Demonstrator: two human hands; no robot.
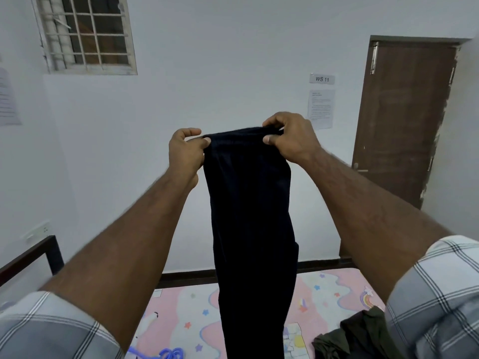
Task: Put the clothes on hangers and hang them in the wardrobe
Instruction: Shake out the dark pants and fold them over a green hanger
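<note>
Plaid-sleeved arms raise soft, limp dark navy fabric trousers (248,216); left hand (185,151) and right hand (290,137) pinch the waistband corners, the best hold.

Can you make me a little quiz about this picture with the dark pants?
1. True or false: both hands hold the dark pants by the top edge.
2. What lies on the pink bedsheet at the bottom right? A) an olive-green garment B) a red towel C) a shoe
3. Fill in: the sign on the wall reads WS ___.

Key:
1. True. The left hand and right hand pinch the waistband, and the pants hang down.
2. A, the olive-green garment.
3. 11.
</note>
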